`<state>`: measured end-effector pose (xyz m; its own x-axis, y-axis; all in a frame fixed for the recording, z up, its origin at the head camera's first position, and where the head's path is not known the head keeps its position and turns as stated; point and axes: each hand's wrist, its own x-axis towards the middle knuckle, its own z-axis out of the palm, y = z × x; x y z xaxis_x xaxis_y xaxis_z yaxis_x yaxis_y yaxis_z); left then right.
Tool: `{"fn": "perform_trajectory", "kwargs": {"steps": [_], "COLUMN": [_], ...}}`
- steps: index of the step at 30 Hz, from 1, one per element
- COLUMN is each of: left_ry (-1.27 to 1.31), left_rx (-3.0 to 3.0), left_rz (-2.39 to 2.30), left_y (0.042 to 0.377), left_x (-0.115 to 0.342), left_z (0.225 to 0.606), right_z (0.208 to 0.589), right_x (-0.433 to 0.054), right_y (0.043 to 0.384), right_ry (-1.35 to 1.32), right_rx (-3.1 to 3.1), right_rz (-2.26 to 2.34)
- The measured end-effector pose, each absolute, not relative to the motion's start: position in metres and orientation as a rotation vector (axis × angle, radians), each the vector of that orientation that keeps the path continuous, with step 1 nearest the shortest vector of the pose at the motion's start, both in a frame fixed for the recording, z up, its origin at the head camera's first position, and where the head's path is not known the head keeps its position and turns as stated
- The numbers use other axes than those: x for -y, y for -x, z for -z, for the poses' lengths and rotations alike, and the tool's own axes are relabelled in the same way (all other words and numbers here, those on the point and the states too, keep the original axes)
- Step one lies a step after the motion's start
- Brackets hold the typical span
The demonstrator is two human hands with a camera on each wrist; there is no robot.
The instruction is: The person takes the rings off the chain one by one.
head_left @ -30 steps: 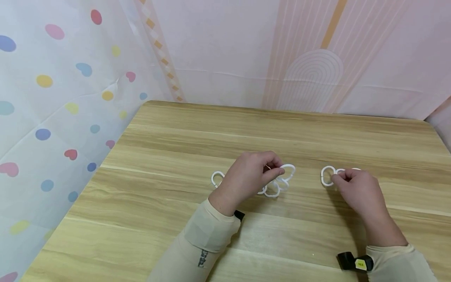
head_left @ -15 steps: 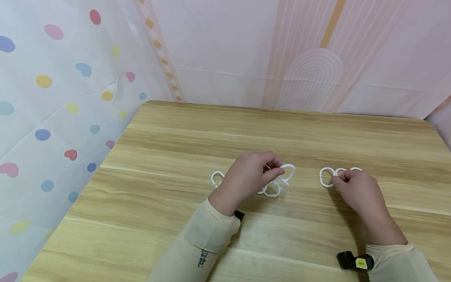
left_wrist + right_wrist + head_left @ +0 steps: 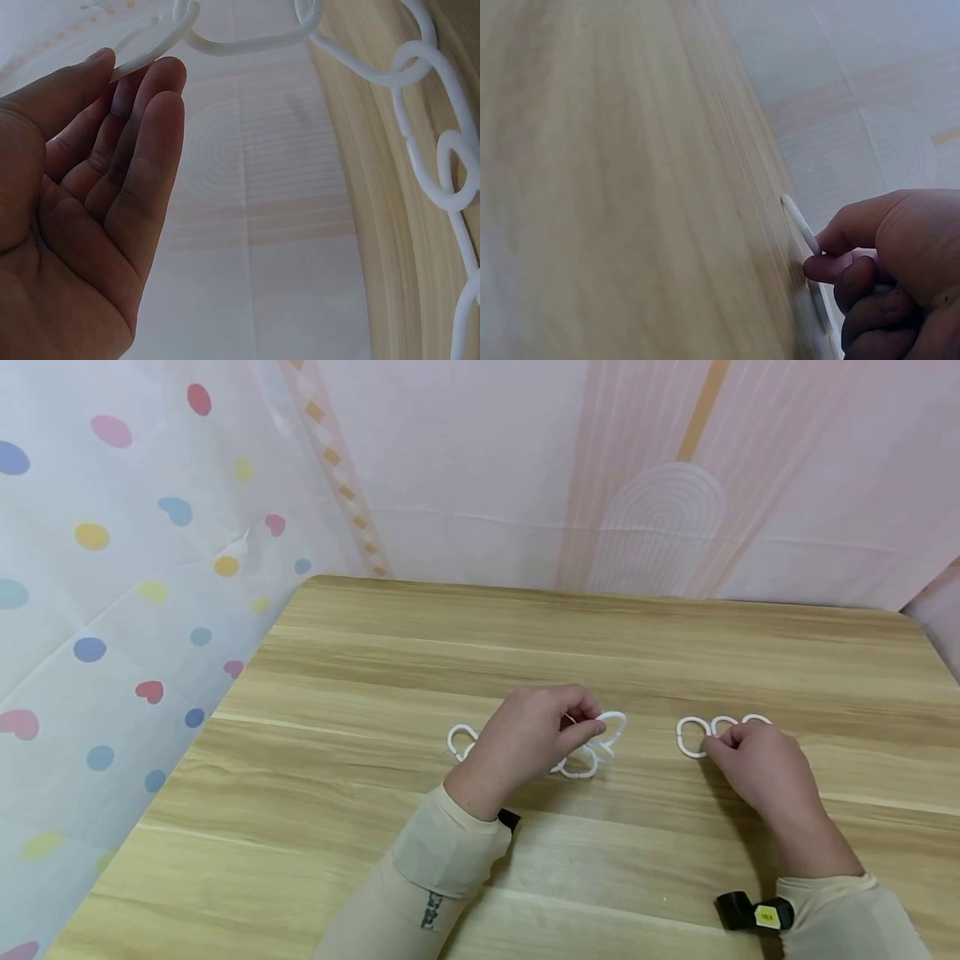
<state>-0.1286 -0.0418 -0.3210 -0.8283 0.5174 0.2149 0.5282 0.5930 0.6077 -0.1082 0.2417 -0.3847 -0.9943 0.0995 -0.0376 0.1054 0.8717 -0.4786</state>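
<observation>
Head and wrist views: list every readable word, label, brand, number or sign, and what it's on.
No text is legible.
Small yellow label on the black wrist-worn device by the right beige sleeve: dark characters, too small and blurred.
Dark letter-like print on the left beige sleeve: too blurred.
White plastic oval links: none visible.
Wrist views: none visible.

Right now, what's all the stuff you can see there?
link chain: 1, white, centre, partly hidden
chain links: at least 3, white, right side
wooden table: 1, light brown, underneath
dotted sheet: 1, white, far left
striped sheet: 1, pink, behind table
wrist gadgets: 2, black, lower half
yellow label: 1, yellow, right gadget
sleeves: 2, beige, lower edge
left hand: 1, bare, pinching the link chain
right hand: 1, bare, pinching a chain link
</observation>
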Motion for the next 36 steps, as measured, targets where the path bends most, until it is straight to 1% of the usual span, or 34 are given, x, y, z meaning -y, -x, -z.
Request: {"fn": "perform_trajectory", "kwargs": {"steps": [17, 28, 36], "left_ry": [0.919, 0.91, 0.89], "left_rx": [2.79, 2.784, 2.792], "left_rz": [1.07, 1.047, 1.055], "left_y": [0.128, 0.129, 0.129], "left_x": [0.043, 0.045, 0.044], "left_z": [0.322, 0.322, 0.322], "right_z": [0.386, 0.378, 0.367], "right_x": [-0.239, -0.219, -0.199], "right_y": [0.108, 0.107, 0.099], "right_ry": [-0.145, -0.118, -0.065], "right_rx": [-3.048, -3.091, -3.129], "right_rz": [0.796, 0.96, 1.049]}}
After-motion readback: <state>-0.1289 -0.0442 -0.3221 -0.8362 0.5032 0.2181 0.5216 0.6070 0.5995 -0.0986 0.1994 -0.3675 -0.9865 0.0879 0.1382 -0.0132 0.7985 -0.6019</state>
